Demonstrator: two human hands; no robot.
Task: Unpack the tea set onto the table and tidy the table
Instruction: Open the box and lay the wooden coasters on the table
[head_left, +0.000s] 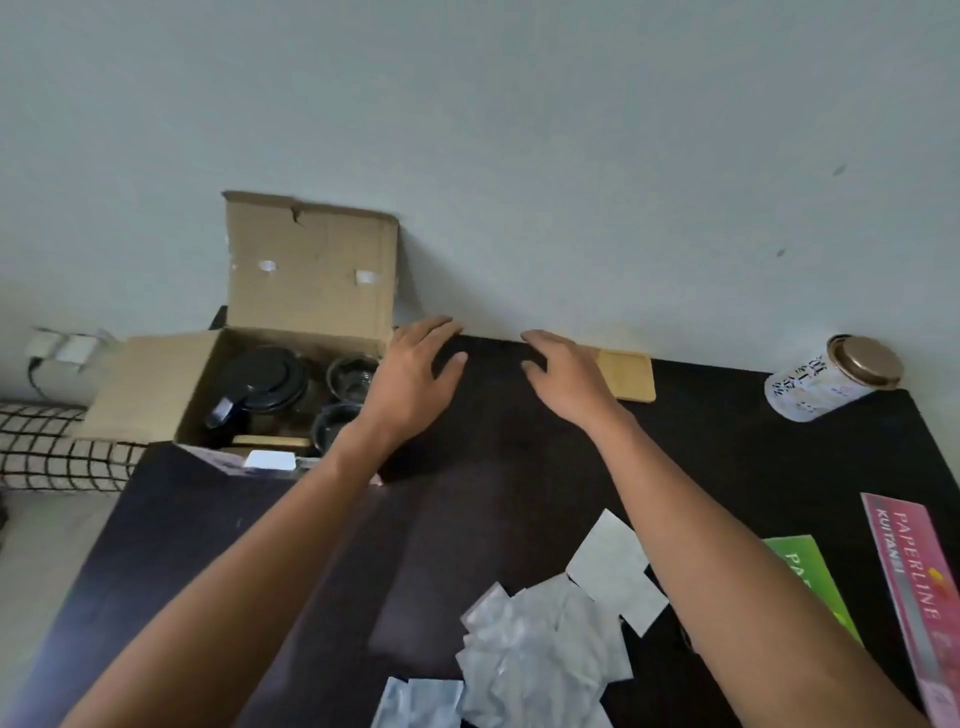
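Note:
An open cardboard box (156, 384) stands at the far left corner of the dark table (208, 545), its lid flap upright against the wall. Inside are a black teapot (260, 384) and two dark cups (353, 374) (332, 423). My left hand (410, 379) hovers just right of the box, fingers spread, holding nothing. My right hand (566, 379) lies flat near the table's far edge, fingers apart, partly covering a flat wooden board (628, 376). Whether it touches the board is unclear.
A white tin with a bronze lid (831, 382) lies tilted at the far right. Several silver sachets (540, 649) are scattered at the front. A green packet (808, 577) and a pink Paperline box (914, 597) lie at the right edge. A checked cushion (52, 447) sits left of the table.

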